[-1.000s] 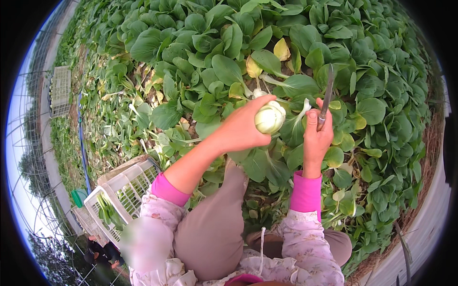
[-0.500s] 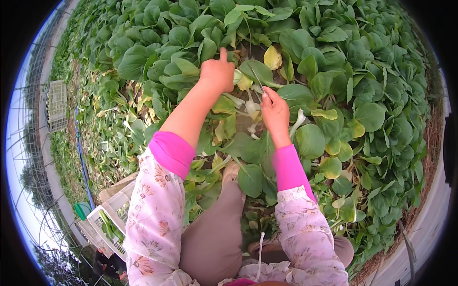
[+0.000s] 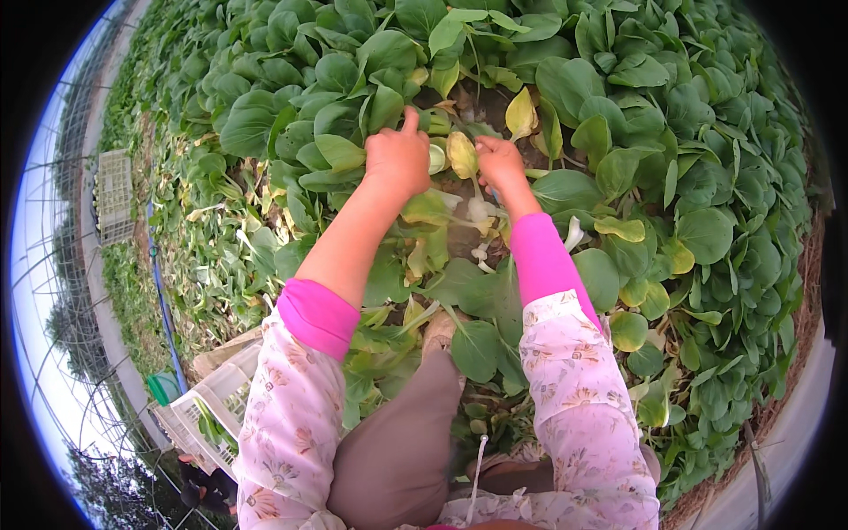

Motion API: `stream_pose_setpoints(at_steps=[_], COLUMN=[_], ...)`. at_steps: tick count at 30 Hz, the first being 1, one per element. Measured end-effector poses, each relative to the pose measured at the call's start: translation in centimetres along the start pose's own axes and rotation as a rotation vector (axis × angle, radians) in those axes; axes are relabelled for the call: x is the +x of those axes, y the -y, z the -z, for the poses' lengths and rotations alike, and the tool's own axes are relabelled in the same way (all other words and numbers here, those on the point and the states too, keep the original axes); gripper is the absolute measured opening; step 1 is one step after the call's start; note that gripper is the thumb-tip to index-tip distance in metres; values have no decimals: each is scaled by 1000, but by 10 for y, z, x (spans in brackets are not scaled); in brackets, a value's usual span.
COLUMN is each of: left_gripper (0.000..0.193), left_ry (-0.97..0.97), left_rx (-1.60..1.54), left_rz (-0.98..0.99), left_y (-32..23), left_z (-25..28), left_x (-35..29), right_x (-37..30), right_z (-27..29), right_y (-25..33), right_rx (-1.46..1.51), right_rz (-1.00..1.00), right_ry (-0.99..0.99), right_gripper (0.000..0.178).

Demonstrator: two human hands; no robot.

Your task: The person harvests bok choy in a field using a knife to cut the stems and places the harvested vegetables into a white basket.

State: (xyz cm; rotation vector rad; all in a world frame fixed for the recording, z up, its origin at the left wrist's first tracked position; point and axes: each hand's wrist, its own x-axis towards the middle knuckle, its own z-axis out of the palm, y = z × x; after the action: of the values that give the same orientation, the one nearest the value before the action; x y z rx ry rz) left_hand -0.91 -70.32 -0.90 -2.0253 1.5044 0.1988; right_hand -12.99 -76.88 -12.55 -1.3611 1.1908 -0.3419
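Both arms reach forward, and the left hand (image 3: 397,163) is down among the bok choy leaves (image 3: 340,119), index finger stretched along the greenery, the rest bent underneath. Right against its inner side sits a pale, rounded bok choy base (image 3: 437,159), low in the gap between the hands, so this hand seems placed to steady the plant and keep foliage aside. How firmly it grips, I can't tell; the back of the hand covers the fingers.

Across the gap, the right hand (image 3: 500,168) comes in with fingers curled, its tips just beside a yellowed leaf (image 3: 461,155). Is it pinching anything? The view doesn't settle it: a bluish sliver shows beneath the hand, too small to name. Its low, inward angle looks chosen for getting close to the base without crossing the left hand.

Below them, white stalk pieces (image 3: 480,212) lie on bare soil. A shoe (image 3: 439,334) is planted near them, probably bracing the long reach. Off to the person's left, a white plastic crate (image 3: 231,382) holds some greens, apparently set there within arm's range yet clear of the elbows.
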Motion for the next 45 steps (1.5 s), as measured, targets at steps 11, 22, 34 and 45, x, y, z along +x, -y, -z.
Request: stream_pose_setpoints(at_steps=[11, 22, 34, 45], left_gripper=[41, 35, 52, 88], left_ry=[42, -104, -680, 28], left_rx=[-180, -220, -585, -897], left_rz=[82, 96, -370, -502], left_y=[15, 13, -15, -19], left_z=[3, -8, 40, 80], left_x=[2, -17, -122, -186], right_x=[-15, -31, -121, -204], right_z=[4, -22, 58, 144], right_y=[22, -10, 19, 66], right_rx=[328, -292, 1245, 300], right_rz=[-358, 52, 174, 354], right_ry=[164, 28, -17, -553], right_gripper=[34, 29, 51, 45])
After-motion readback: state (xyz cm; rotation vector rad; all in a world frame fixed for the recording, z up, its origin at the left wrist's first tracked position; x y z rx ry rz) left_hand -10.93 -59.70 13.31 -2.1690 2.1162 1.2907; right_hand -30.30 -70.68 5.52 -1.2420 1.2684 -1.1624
